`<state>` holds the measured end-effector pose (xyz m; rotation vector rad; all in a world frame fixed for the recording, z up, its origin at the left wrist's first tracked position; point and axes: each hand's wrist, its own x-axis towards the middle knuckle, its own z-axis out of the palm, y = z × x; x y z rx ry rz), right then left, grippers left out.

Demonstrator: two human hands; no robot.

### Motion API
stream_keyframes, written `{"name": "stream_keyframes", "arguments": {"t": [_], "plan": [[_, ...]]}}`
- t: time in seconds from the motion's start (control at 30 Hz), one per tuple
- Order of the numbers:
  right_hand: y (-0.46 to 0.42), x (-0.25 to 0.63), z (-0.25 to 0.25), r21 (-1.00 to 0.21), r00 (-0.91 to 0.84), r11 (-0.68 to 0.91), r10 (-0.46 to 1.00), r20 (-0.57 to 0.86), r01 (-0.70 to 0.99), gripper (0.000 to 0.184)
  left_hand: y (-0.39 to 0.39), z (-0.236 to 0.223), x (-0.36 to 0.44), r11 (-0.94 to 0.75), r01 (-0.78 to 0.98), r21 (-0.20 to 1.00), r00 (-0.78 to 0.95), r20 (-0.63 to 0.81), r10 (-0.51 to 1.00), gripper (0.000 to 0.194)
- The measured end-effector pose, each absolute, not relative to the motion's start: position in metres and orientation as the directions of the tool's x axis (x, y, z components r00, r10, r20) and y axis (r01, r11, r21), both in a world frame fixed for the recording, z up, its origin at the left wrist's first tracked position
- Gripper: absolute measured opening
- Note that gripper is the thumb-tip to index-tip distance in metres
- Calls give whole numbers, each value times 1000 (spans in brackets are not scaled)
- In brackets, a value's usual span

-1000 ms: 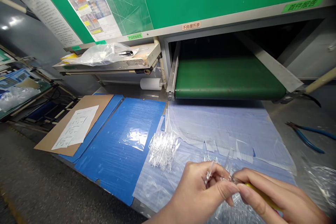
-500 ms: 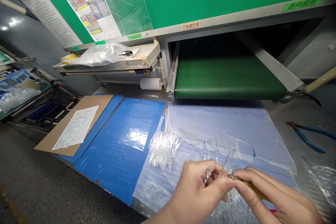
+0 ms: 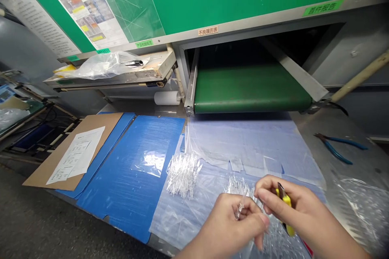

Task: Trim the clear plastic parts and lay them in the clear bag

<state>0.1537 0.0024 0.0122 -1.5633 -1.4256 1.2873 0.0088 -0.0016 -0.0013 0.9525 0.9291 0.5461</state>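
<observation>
A glossy pile [image 3: 183, 175] is noted left of, and apart from, the curled left hand [image 3: 232, 224], in which clear pieces [image 3: 239, 211] are gripped. By the right hand [image 3: 300, 202], beside it, a yellow tool [image 3: 287, 201] is held; whether a piece is also pinched cannot be told. Pliers [image 3: 330, 147] are placed farther right.

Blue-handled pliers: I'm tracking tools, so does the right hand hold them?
No, the blue-handled pliers lie on the grey bench; the right hand holds a yellow-handled tool.
</observation>
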Motion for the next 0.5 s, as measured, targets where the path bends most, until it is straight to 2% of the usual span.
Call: {"name": "stream_keyframes", "arguments": {"t": [0.1, 0.17, 0.27, 0.37, 0.43, 0.5], "plan": [[11, 165, 4, -916, -33, -284, 952, -305, 282, 30, 2, -15, 6, 439, -23, 898, 412, -392, 823, 24], [15, 180, -15, -882, 10, -344, 933, -360, 321, 28, 7, -25, 2, 466, -139, 874, 337, -401, 852, 30], [12, 196, -53, -792, 1, -341, 919, -395, 506, 29, 15, -38, -3, 561, -398, 726, 328, -459, 826, 38], [3, 202, -77, -672, -11, -269, 925, -381, 690, 27, 19, -44, 1, 615, -536, 578, 370, -494, 787, 38], [-4, 201, -75, -614, 34, -267, 931, -364, 743, 26, 19, -44, 6, 622, -579, 527, 374, -506, 777, 40], [-11, 193, -60, -640, 22, -267, 931, -364, 721, 31, 20, -42, 12, 603, -612, 512, 358, -500, 789, 42]]}}
